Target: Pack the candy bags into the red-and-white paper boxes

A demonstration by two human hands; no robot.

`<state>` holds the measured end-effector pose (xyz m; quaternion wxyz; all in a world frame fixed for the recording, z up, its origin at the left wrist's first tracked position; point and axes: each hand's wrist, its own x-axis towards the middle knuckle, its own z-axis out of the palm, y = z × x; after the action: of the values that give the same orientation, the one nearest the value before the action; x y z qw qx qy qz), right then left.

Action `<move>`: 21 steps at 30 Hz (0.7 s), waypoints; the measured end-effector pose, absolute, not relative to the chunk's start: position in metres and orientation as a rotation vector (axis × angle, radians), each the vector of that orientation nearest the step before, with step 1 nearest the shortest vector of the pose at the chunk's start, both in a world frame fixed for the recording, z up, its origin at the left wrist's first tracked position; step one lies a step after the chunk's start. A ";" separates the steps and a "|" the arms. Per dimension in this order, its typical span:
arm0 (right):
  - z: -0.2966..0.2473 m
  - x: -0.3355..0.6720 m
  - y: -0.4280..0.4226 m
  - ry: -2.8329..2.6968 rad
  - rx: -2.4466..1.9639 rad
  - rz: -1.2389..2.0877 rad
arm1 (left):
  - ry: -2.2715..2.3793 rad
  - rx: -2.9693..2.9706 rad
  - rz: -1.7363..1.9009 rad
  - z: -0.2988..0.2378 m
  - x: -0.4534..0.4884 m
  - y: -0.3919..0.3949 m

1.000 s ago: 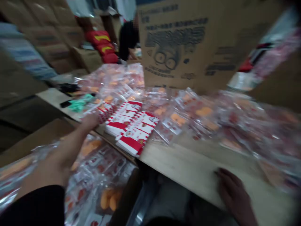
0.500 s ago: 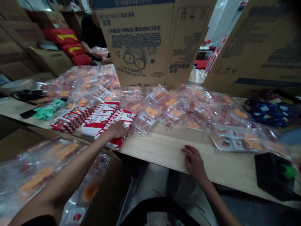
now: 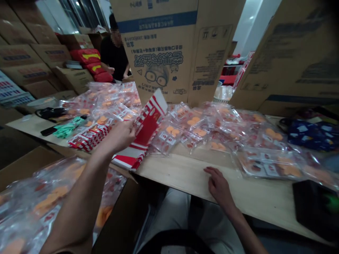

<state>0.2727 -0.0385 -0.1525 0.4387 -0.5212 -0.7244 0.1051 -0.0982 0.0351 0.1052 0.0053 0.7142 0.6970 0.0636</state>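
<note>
My left hand [image 3: 120, 135] grips a flat red-and-white striped paper carton [image 3: 149, 118] and holds it tilted up above the pile of the same cartons [image 3: 127, 160] at the table's near left edge. More striped cartons [image 3: 88, 137] lie fanned out to the left. My right hand [image 3: 218, 185] rests palm down on the bare wooden table [image 3: 185, 173], fingers spread, holding nothing. Clear plastic packets with orange and red contents [image 3: 201, 128] cover the table beyond both hands.
Large upright cardboard boxes [image 3: 172, 49] stand behind the packets. An open box of more packets [image 3: 50, 197] sits at my lower left. A green glove [image 3: 66, 128], a dark cloth [image 3: 311, 134] and a black object [image 3: 315, 210] lie on the table. Another person in black [image 3: 115, 56] stands at the back.
My left hand went from the fanned cartons to the nearer pile, took the top carton and lifted it up on end. My right hand stayed flat on the table.
</note>
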 end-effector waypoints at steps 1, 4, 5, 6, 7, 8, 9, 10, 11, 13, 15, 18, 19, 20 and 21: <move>-0.129 0.268 -0.039 -1.769 -1.266 0.288 | 2.005 2.279 0.418 0.112 -0.084 0.033; -0.050 0.259 -0.037 -1.649 -1.186 0.161 | 1.373 2.223 0.718 0.108 -0.027 0.038; -0.029 0.258 -0.035 -1.634 -1.179 0.070 | 1.229 2.173 0.682 0.100 -0.007 0.041; -0.013 0.259 -0.032 -1.623 -1.203 -0.002 | 1.124 2.120 0.623 0.091 0.012 0.044; -0.003 0.262 -0.027 -1.611 -1.246 -0.054 | 1.049 2.073 0.559 0.082 0.029 0.047; 0.001 0.267 -0.022 -1.595 -1.307 -0.083 | 0.990 2.040 0.497 0.073 0.043 0.050; -0.001 0.273 -0.018 -1.570 -1.373 -0.087 | 0.941 2.028 0.443 0.064 0.054 0.053; -0.006 0.280 -0.014 -1.529 -1.432 -0.063 | 0.904 2.038 0.399 0.056 0.062 0.056; -0.014 0.288 -0.012 -1.479 -1.472 0.002 | 0.886 2.067 0.368 0.049 0.068 0.059; -0.031 0.304 -0.013 -1.388 -1.478 0.298 | 0.912 2.135 0.367 0.034 0.074 0.063; -0.043 0.316 -0.020 -1.325 -1.409 0.712 | 0.995 2.184 0.440 0.018 0.078 0.062; -0.045 0.323 -0.031 -1.232 -1.245 1.179 | 1.121 2.353 0.517 -0.007 0.090 0.044; -0.043 0.323 -0.034 -1.186 -1.186 1.258 | 1.153 2.434 0.521 -0.014 0.095 0.035; -0.040 0.322 -0.036 -1.140 -1.127 1.316 | 1.173 2.504 0.524 -0.021 0.101 0.025; -0.036 0.319 -0.037 -1.103 -1.080 1.355 | 1.178 2.544 0.531 -0.026 0.106 0.015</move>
<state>0.3194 -0.0372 -0.0365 0.5172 -0.4500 -0.4597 0.5646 0.1056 0.0149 -0.0264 0.1436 0.8823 0.4087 0.1842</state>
